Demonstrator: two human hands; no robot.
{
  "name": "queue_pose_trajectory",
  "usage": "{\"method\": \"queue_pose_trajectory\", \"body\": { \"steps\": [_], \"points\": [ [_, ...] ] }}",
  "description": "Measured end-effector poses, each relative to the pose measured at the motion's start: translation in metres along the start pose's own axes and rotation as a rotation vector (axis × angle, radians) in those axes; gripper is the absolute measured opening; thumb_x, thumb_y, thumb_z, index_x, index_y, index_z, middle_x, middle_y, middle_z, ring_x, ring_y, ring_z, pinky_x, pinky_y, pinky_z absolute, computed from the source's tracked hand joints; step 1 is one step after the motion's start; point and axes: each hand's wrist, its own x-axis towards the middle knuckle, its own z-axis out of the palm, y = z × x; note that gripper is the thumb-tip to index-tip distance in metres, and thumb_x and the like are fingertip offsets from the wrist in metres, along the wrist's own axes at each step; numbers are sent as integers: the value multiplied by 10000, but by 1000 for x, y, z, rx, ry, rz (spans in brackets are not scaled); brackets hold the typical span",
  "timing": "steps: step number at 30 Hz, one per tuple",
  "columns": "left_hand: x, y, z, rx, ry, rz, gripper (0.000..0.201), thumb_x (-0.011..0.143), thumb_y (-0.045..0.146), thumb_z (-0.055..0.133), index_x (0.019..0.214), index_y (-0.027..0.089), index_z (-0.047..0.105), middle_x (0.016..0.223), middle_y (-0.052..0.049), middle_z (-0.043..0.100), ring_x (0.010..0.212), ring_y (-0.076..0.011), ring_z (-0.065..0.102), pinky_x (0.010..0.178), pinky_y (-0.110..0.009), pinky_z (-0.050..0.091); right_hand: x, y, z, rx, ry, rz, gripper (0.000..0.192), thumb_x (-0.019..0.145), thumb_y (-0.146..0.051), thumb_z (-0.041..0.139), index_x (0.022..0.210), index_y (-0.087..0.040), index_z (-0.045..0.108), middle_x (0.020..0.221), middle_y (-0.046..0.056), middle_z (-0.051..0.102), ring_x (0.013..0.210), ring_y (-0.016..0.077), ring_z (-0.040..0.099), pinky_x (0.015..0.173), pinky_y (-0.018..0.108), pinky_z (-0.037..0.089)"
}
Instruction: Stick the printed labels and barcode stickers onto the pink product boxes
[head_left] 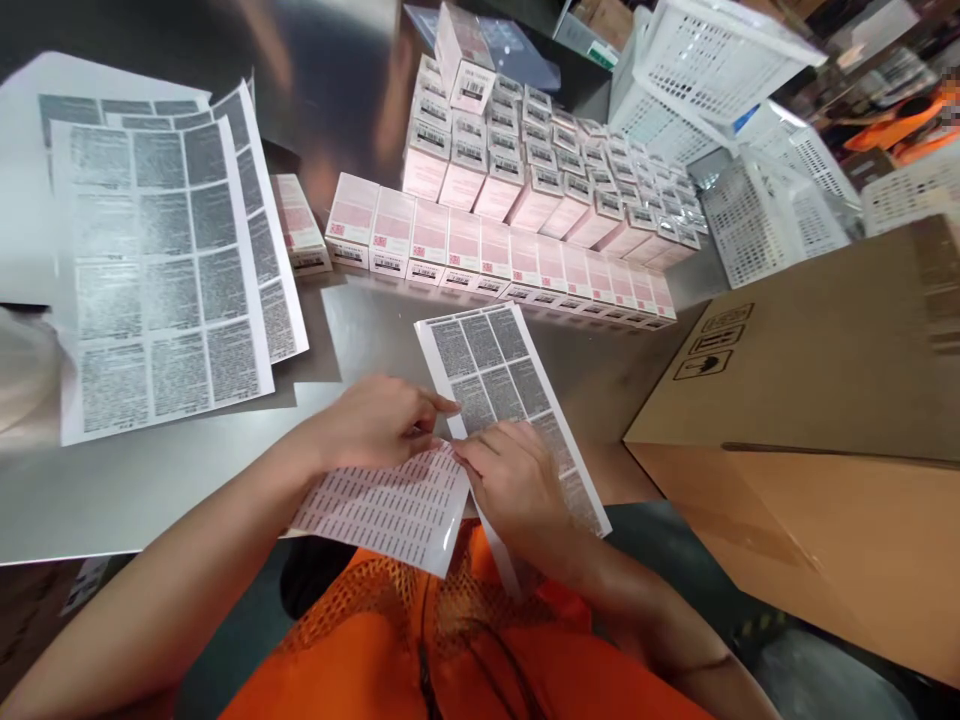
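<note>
left hand [379,420] fingertips pinched on label sheet [510,400], lower centre of tabletop [150,490] | right hand [514,480] pinching a label edge at the same spot | risk: label may tear or crease; barcode sheet [390,510] overhangs edge, may slide off

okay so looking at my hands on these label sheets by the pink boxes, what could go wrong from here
1. The left hand and right hand pinch where the label sheet overlaps the small barcode sheet; a peeled label could tear or stick to the wrong sheet.
2. The barcode sheet hangs over the table edge and may slide off.
3. An elbow swing could topple the nearby row of pink boxes.
</note>
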Motion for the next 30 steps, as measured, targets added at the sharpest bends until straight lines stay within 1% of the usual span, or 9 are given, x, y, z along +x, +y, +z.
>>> {"method": "queue_pose_trajectory", "body": {
  "steps": [4, 8, 11, 15, 21, 23, 27, 30],
  "points": [
    [-1, 1, -1, -2, -9, -13, 303, 879, 329, 572, 619, 188, 640, 1341, 82, 668, 757, -142, 702, 557, -301, 321, -2, -6, 1, -66, 70, -32, 174, 916, -97, 570, 828, -164, 705, 704, 25, 669, 695, 184, 537, 660, 348, 318],
    [0, 1, -2, -9, -3, -12, 337, 889, 346, 563, 599, 181, 612, 1334, 83, 673, 746, -138, 698, 554, -301, 316, -6, -10, 0, -106, 71, -51, 188, 920, -72, 536, 868, -157, 696, 737, 38, 676, 734, 192, 562, 669, 351, 326],
    [0, 0, -1, -15, 3, -3, 362, 888, 356, 565, 575, 176, 587, 1324, 79, 680, 775, -145, 707, 555, -301, 317, -8, -11, 1, -125, 95, -74, 188, 918, -60, 531, 868, -147, 690, 734, 44, 672, 730, 195, 561, 662, 352, 325],
    [-1, 0, 0, -14, 1, -6, 359, 891, 347, 559, 576, 178, 593, 1325, 72, 680, 769, -148, 708, 558, -304, 321, -9, -12, 3, -133, 105, -78, 204, 927, -62, 516, 871, -157, 687, 737, 44, 676, 733, 194, 560, 671, 351, 330],
    [-1, 2, -2, -27, -6, -14, 310, 878, 331, 564, 613, 196, 653, 1331, 56, 677, 849, -182, 724, 593, -306, 363, -7, -10, 1, -38, 42, 31, 216, 952, -134, 533, 818, -192, 693, 741, 37, 693, 716, 188, 564, 683, 340, 337],
    [0, 2, -1, -29, -4, -22, 300, 873, 335, 571, 621, 203, 668, 1325, 59, 681, 834, -180, 723, 593, -304, 369, -6, -10, 1, -8, 44, 68, 218, 955, -161, 547, 801, -195, 698, 721, 28, 688, 694, 187, 563, 676, 339, 330],
    [0, 1, -1, -11, -3, -14, 304, 872, 325, 573, 609, 200, 663, 1324, 68, 680, 780, -165, 713, 573, -304, 356, -3, -9, 3, 30, 23, 153, 191, 949, -181, 574, 828, -198, 721, 728, 13, 706, 696, 180, 591, 681, 335, 318],
    [-1, 3, -2, -9, 8, -13, 292, 861, 306, 579, 600, 196, 649, 1311, 75, 687, 795, -168, 717, 580, -301, 369, -1, -9, 4, 44, 10, 195, 168, 925, -181, 616, 799, -208, 724, 732, 6, 718, 702, 179, 612, 695, 330, 314]
  ]
}}
